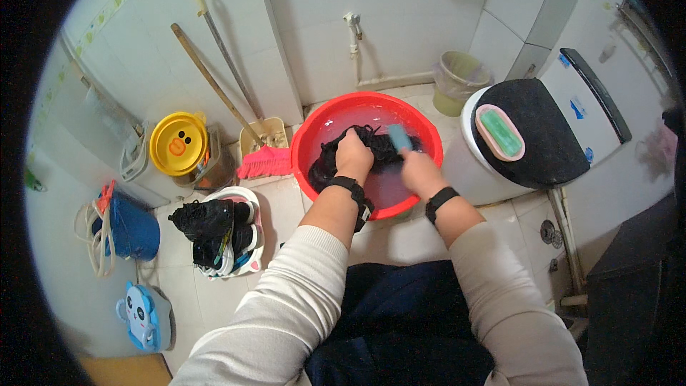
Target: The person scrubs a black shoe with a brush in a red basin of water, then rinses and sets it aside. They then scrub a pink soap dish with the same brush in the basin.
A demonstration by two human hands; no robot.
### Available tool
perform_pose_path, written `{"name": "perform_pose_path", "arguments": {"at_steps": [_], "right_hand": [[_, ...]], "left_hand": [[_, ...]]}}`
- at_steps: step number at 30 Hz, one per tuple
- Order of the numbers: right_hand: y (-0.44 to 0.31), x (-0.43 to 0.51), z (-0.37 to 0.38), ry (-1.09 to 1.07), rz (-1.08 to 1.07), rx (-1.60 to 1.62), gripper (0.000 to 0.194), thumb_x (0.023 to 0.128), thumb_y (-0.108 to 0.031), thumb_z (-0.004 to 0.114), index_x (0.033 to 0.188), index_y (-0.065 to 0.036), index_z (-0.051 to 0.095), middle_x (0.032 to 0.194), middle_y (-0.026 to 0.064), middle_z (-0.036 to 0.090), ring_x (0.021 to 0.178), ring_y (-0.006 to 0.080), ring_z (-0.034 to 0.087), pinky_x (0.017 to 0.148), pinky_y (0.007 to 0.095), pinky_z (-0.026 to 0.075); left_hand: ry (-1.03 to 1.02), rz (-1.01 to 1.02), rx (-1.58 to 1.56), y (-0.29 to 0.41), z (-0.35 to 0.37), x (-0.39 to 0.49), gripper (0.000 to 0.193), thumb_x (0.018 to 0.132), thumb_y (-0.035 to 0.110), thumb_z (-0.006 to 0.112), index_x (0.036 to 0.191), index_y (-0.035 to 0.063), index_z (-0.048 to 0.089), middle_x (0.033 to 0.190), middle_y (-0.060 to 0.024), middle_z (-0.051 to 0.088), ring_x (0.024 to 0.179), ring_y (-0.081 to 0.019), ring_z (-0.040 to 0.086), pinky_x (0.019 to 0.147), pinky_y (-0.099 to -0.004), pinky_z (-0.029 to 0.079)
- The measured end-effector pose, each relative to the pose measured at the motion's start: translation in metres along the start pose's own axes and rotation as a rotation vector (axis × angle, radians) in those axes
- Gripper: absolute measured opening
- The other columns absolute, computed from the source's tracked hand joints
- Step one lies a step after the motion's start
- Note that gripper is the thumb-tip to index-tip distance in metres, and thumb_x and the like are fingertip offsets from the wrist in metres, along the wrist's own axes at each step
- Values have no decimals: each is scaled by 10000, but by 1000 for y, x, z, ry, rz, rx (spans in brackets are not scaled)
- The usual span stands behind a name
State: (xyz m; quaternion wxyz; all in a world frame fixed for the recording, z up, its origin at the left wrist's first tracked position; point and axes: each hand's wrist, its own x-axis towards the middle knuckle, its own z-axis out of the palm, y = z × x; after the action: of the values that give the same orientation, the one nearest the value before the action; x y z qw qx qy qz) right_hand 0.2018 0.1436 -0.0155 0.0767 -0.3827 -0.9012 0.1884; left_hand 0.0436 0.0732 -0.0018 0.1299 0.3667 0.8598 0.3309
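Note:
A red plastic basin [432, 136] holds cloudy water. My left hand [353, 155] grips a black lace-up shoe [329, 159] over the water, fingers around its upper near the laces. My right hand [422, 171] is closed on a light blue brush [399, 138], which lies against the dark shoe material at the basin's right side; this part is blurred, and the bristles are hidden. Both wrists wear black bands. More dark shoe material sits between the hands, and whether it is the same shoe or another I cannot tell.
Left: a white basin [259, 225] of shoes, a pink broom [266, 161], a dustpan [277, 127], a yellow basin [178, 165], a blue bucket [136, 228] with a hose. Right: a toilet's black lid [554, 139] bearing green soap [502, 132] in a pink dish; a waste bin [453, 102] stands behind.

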Motion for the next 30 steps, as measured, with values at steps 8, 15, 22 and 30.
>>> {"name": "perform_pose_path", "arguments": {"at_steps": [8,15,22,30], "right_hand": [[-12,-4,-3,10,51,51,353,849,-70,439,1179,-44,561,863,282,623,856,427,613,760,500,481],[-1,5,4,66,127,63,370,863,-102,470,1217,-52,565,970,275,616,920,406,602,816,459,473],[-17,9,10,47,-185,205,318,833,-82,480,1132,-46,584,907,271,622,874,419,608,772,497,479],[-22,4,11,30,155,-13,393,834,-43,455,1214,-41,557,856,274,627,812,405,628,728,491,494]], "left_hand": [[-64,-72,30,2,3,2,307,764,107,662,1031,-3,557,1030,-242,631,993,-374,612,862,-421,493],[-283,52,89,-11,16,8,272,716,112,700,936,-41,653,1000,-255,642,982,-396,610,845,-397,500],[-701,-305,-687,-31,14,5,286,624,83,730,881,-24,664,825,-105,649,732,-238,599,685,-341,479],[-353,-660,-1109,-25,21,19,192,833,147,497,938,0,564,796,-137,567,663,-282,531,611,-408,441]]}}
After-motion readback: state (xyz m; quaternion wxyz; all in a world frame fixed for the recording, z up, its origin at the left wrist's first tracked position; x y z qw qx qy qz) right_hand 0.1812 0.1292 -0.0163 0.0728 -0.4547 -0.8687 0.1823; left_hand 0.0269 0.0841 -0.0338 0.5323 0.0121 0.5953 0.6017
